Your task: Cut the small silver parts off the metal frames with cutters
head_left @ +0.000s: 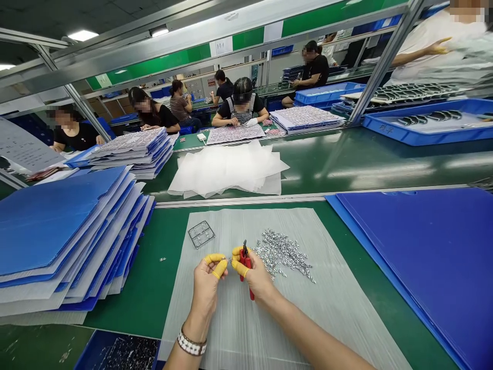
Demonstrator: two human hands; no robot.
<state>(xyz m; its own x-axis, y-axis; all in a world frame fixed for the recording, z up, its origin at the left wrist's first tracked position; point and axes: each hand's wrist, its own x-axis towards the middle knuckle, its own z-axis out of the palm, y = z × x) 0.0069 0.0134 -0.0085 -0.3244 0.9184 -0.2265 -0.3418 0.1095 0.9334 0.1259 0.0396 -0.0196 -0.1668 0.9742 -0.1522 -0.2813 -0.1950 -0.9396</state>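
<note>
My left hand (210, 280), with yellow finger cots on thumb and finger, pinches a tiny silvery part (227, 260) too small to make out well. Close beside it, my right hand (254, 275) holds red-handled nippers (245, 262), their dark jaws pointing away from me. Its covered fingertips also meet near the tiny part. Right of the hands lies a pile of small shiny twisted pieces (287, 252) on a translucent sheet (308, 324). A square dark frame with small pieces attached (201, 234) rests on the sheet's upper left.
Stacked blue boards with interleaved sheets (57, 221) stand at left, and blue boards (423, 257) lie at right. White sheets (227, 169) are on the far bench. A blue bin of dark scraps (119, 352) sits below left. Several people work opposite.
</note>
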